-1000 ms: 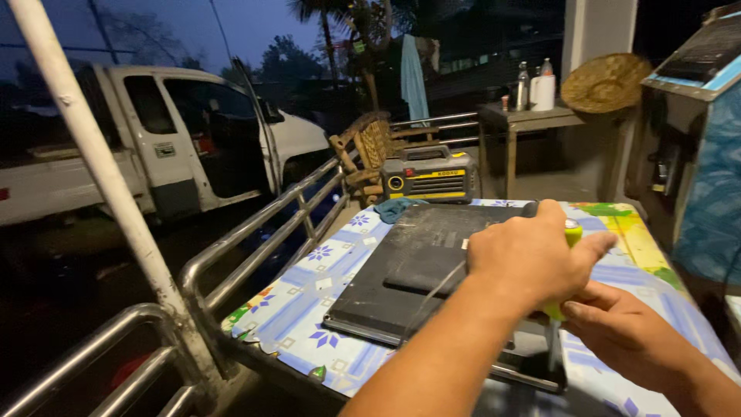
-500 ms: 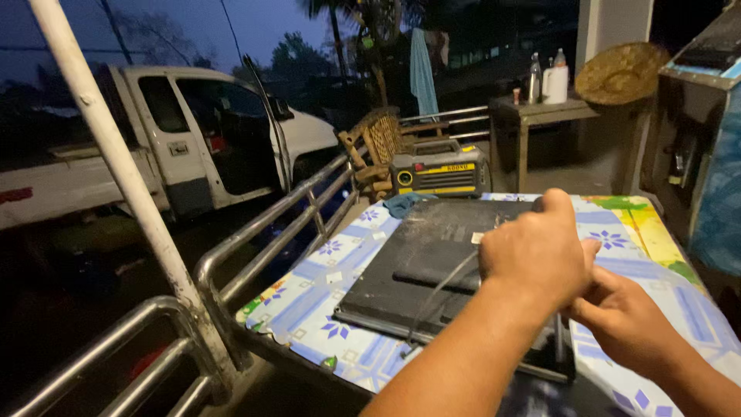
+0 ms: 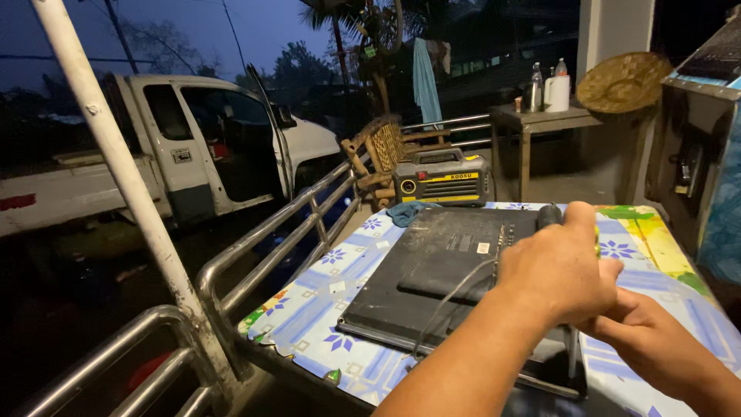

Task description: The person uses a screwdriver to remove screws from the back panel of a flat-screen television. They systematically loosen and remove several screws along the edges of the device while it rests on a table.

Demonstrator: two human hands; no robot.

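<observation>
Head view, change: the left hand (image 3: 559,270) has slid toward the near edge of the flat black upturned laptop (image 3: 440,270), fingers curled shut on a dark-handled tool (image 3: 549,215).
Right hand (image 3: 641,328): tucked beneath the left; grip cannot be told.
Laptop: lying on the floral blue tablecloth (image 3: 324,309).
Labels: small pale sticker (image 3: 483,248) on the laptop base; yellow band on the grey boxy machine (image 3: 441,178) behind.

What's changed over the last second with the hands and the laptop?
Little. The left hand stays closed over the dark-handled tool at the upturned laptop's right edge, the right hand tucked below it. The laptop stays flat on the flowered tablecloth; only the camera shifted.
</observation>
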